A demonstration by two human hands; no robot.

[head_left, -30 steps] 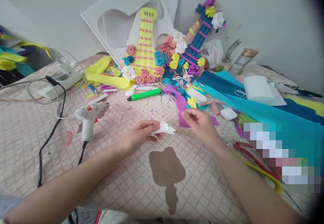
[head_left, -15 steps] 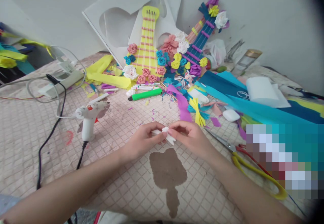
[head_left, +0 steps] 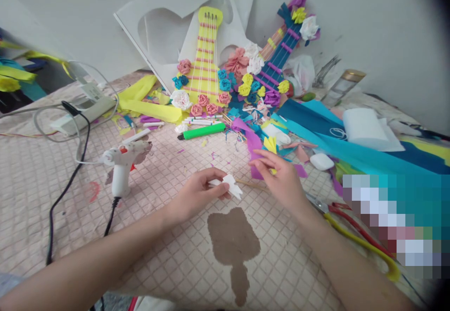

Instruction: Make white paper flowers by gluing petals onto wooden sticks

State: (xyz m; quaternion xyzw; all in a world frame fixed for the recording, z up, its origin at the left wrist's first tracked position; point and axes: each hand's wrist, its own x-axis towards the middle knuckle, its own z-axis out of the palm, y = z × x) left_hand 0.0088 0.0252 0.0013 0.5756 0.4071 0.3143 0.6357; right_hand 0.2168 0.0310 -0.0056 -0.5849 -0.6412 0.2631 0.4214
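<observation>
My left hand (head_left: 198, 193) is closed on a small white paper flower (head_left: 230, 185), holding it just above the tiled pink mat. My right hand (head_left: 281, 179) hovers a little to the right of the flower, with its thumb and fingers pinched together; what they hold, if anything, is too small to name. A thin wooden stick (head_left: 251, 185) lies on the mat between the two hands. A brown guitar-shaped cutout (head_left: 232, 240) lies flat just in front of my hands.
A white glue gun (head_left: 123, 161) with a black cord stands to the left. Behind lie a green marker (head_left: 202, 131), yellow and blue paper guitars (head_left: 206, 62) with paper flowers, blue paper sheets (head_left: 337, 137) and scraps. Yellow-handled scissors (head_left: 355, 238) lie to the right.
My right hand left the white flower and moved back to the right. The left hand has kept hold of the flower and barely moved.
</observation>
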